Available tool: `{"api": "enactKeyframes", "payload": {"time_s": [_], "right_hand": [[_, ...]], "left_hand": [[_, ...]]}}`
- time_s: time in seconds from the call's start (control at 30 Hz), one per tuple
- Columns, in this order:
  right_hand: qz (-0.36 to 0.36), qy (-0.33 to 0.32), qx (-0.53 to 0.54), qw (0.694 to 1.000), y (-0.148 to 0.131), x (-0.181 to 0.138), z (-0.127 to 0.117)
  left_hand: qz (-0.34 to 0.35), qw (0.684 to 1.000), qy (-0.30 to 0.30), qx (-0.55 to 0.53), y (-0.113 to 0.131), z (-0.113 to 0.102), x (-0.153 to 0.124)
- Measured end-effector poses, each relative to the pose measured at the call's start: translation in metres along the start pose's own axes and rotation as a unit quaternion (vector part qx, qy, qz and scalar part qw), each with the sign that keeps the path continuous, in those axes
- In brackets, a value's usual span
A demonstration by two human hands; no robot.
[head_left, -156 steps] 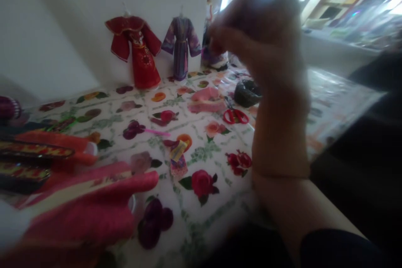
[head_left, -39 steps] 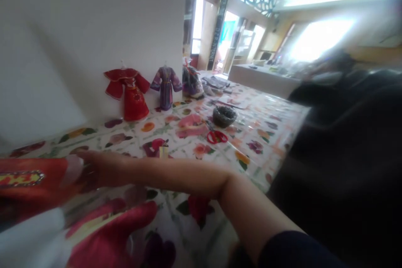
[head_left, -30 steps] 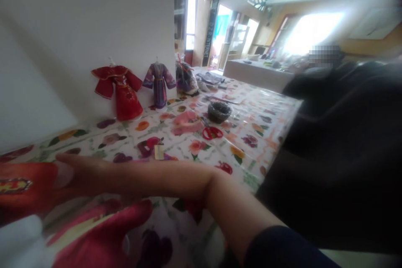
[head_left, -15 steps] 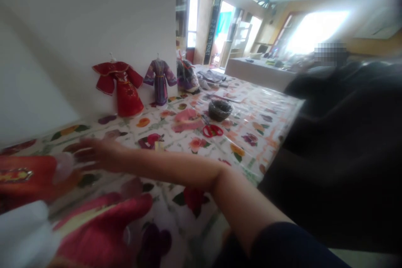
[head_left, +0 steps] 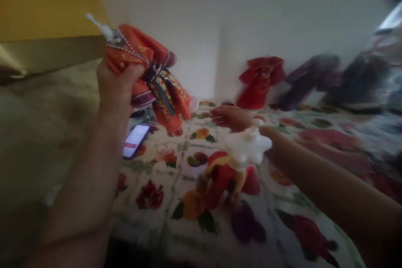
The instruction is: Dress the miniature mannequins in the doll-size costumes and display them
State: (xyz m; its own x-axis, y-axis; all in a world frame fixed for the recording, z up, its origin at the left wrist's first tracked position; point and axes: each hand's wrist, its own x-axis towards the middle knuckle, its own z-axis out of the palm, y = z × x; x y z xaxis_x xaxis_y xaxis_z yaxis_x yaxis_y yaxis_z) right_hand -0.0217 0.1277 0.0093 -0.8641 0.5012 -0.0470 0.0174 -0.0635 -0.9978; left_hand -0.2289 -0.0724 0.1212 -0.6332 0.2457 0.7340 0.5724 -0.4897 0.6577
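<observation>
An orange-red doll-sized robe with dark purple cuffs and a dark waist sash is gripped at its upper part by my left hand. It tilts in the air, with a thin white rod at its neck. Over the table by the wall, my right hand reaches left, blurred, with its fingers stretched out and nothing visible in them. Below my right forearm stands a white star-shaped plastic piece above a small red-and-yellow garment, partly smeared by motion.
A phone with a lit screen lies below the held robe. Along the wall stand a red doll dress, a blurred purple one and a dark shape. Fruit-and-flower print covers the table.
The view has swung left, bringing my left hand and the phone into sight. The orange-red robe, at the left edge before, now shows raised in my left hand; my right hand is apart from it.
</observation>
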Motion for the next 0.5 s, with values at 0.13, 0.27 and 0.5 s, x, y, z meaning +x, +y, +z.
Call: {"api": "enactKeyframes", "payload": {"time_s": [0.13, 0.27, 0.5], "right_hand": [[-0.007, -0.08, -0.046, 0.996, 0.0, 0.008, 0.018], [-0.021, -0.113, -0.081, 0.99, 0.012, 0.03, 0.034], [0.004, -0.149, -0.132, 0.98, 0.02, 0.06, 0.069]], "left_hand": [[0.039, 0.999, 0.014, -0.036, 0.014, -0.019, 0.016], [0.067, 0.997, -0.015, -0.033, 0.024, -0.034, 0.026], [0.048, 0.998, -0.019, -0.044, 0.031, -0.064, 0.026]]}}
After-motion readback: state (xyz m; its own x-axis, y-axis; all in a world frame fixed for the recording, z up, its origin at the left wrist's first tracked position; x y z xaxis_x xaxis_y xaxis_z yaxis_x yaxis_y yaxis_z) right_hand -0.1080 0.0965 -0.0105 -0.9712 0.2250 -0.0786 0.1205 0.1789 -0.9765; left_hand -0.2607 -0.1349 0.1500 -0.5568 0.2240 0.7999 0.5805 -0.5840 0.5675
